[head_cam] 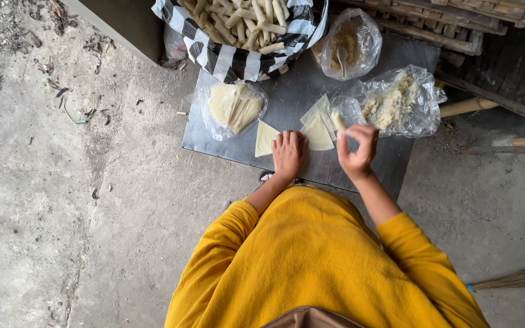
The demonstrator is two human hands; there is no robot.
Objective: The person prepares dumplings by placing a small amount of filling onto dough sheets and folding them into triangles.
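Observation:
My left hand (288, 152) lies flat, fingers together, on a grey metal sheet (287, 91), between a pale triangular wrapper (265, 137) and a small pile of wrappers (318, 129). My right hand (357, 147) is raised just right of that pile, with its fingers pinched on a small rolled pastry stick (337, 120). Right behind it lies an open clear bag of crumbly pale filling (396, 100). I wear yellow sleeves.
A clear bag of stacked wrappers (235, 106) lies at the sheet's left. A black-and-white striped bag (238, 58) behind it holds several rolled sticks. A clear bag of brown powder with a spoon (347, 42) sits at the back. Bare concrete floor (92, 182) lies left; wooden poles (469, 106) lie right.

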